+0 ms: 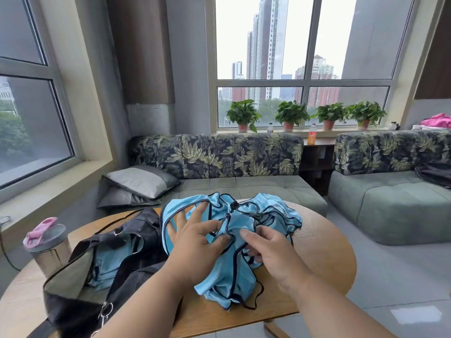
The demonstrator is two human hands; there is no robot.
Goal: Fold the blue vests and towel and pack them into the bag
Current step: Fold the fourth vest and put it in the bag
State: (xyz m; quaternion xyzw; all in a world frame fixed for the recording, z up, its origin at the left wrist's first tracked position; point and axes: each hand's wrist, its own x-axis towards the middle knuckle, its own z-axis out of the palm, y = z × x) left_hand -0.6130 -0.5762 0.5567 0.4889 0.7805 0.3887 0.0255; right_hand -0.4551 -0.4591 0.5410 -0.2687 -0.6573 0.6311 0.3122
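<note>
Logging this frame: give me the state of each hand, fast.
Left hand: pinching the crumpled blue vests with thumb and forefinger, other fingers spread.
Right hand: fingers curled, gripping the same vests.

A leaf-print sofa (217, 157) is parked at 12 o'clock under a big window (307, 62), four potted plants (290, 114) lined along the sill; grey daylight, grey floor (400, 269).

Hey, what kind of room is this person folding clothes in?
Probably a high-rise lounge or sitting area: leaf-print sofas around a round wooden table, potted plants on the windowsill, and tower blocks outside the big window.
</note>
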